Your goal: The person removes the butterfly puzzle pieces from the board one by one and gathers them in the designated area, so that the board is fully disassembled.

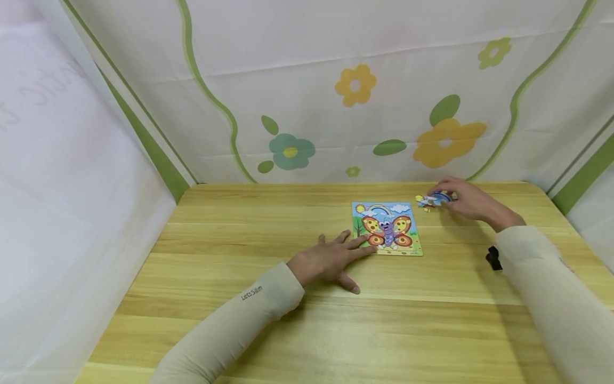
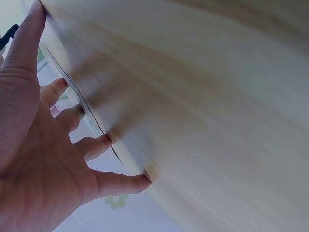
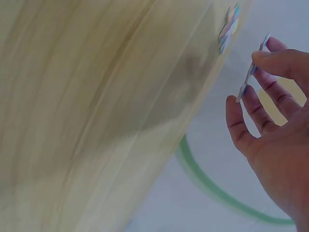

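Flat on the table (image 1: pixel 230 240), the square butterfly board (image 1: pixel 389 229). Over its left lower part, the left hand (image 1: pixel 331 260), wide, with fingers spread and some fingertips upon the printed picture, the thumb on the table at the near side of the board; nothing gripped. Right of the board's far right corner, the right hand (image 1: pixel 472 201), narrow, holding a thin blue piece (image 1: pixel 442 198) between thumb and fingers, in the right wrist view seemingly apart from the table. Between this piece and the same corner of the board, some loose pieces (image 1: pixel 424 202) with irregular outline; exact number not possible to tell. Right of the board, beside the right sleeve (image 1: pixel 551 282), a small black object (image 1: pixel 493 258), nature unclear. Behind the board, a white cloth (image 1: pixel 307 90) with printed flowers.

By its thinness, the blue piece probably very light and rather stiff, like card or thin wood; material not certain. Perhaps fragile at the narrow parts. Best to take hold by opposite edges, thumb against fingertips, without hard squeezing. The board, thin and light too by its look, likely to slide on the smooth table under a push; best steadied with flat fingers near one edge.
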The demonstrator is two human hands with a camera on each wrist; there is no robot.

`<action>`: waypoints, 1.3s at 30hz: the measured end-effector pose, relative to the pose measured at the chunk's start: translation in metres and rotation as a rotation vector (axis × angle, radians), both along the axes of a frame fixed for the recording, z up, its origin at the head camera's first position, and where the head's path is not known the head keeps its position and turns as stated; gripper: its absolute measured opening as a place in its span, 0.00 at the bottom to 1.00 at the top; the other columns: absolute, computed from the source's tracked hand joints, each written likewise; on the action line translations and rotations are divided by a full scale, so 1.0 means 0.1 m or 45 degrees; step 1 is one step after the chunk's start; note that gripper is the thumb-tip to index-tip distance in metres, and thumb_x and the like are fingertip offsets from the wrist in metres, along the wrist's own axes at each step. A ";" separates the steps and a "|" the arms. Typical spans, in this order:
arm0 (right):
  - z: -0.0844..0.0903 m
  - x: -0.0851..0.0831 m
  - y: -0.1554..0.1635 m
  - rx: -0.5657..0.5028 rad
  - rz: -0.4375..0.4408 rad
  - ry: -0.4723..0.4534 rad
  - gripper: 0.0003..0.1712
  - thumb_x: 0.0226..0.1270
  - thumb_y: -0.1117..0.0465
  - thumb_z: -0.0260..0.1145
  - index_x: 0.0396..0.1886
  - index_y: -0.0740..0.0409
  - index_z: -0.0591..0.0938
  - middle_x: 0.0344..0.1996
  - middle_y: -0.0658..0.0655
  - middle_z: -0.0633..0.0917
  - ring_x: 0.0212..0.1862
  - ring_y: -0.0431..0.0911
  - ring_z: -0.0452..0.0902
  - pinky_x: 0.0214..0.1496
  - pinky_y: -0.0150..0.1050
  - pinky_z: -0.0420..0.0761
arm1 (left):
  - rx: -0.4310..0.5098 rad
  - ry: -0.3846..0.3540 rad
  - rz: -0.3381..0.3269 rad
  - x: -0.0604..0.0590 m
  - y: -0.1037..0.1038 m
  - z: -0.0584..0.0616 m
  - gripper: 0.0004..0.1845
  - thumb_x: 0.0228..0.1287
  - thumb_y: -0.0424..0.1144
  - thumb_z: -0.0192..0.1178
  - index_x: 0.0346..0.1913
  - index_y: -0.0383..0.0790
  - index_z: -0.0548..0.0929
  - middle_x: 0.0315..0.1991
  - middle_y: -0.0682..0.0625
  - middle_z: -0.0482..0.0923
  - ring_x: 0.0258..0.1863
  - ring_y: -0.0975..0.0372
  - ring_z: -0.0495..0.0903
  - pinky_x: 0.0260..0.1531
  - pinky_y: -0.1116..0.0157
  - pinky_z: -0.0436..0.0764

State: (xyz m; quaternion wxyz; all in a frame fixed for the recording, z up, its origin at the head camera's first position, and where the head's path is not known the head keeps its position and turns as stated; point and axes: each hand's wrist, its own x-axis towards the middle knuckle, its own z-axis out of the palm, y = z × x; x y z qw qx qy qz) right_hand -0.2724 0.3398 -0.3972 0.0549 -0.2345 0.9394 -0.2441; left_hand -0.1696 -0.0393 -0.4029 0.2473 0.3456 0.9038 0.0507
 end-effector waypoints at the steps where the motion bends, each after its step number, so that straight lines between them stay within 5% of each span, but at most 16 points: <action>1: 0.00 0.00 0.03 0.008 -0.010 -0.002 0.21 0.69 0.78 0.62 0.60 0.67 0.84 0.58 0.71 0.80 0.59 0.67 0.75 0.56 0.66 0.76 | 0.003 -0.004 0.001 0.00 0.00 0.00 0.53 0.62 0.66 0.67 0.84 0.73 0.47 0.87 0.64 0.35 0.87 0.53 0.36 0.78 0.32 0.50; 14: -0.13 -0.06 0.22 0.093 -0.091 -0.001 0.23 0.63 0.82 0.59 0.57 0.68 0.85 0.59 0.76 0.80 0.63 0.75 0.72 0.62 0.73 0.73 | 0.008 -0.012 0.013 0.00 0.00 0.00 0.54 0.61 0.67 0.68 0.84 0.74 0.48 0.87 0.66 0.35 0.87 0.54 0.36 0.79 0.32 0.48; 39: -0.25 -0.10 0.24 0.054 -0.154 -0.076 0.27 0.60 0.84 0.54 0.57 0.69 0.84 0.64 0.78 0.76 0.68 0.78 0.65 0.70 0.76 0.64 | 0.019 -0.024 0.016 -0.01 0.00 -0.01 0.53 0.61 0.65 0.68 0.84 0.72 0.49 0.87 0.65 0.36 0.87 0.54 0.36 0.79 0.32 0.48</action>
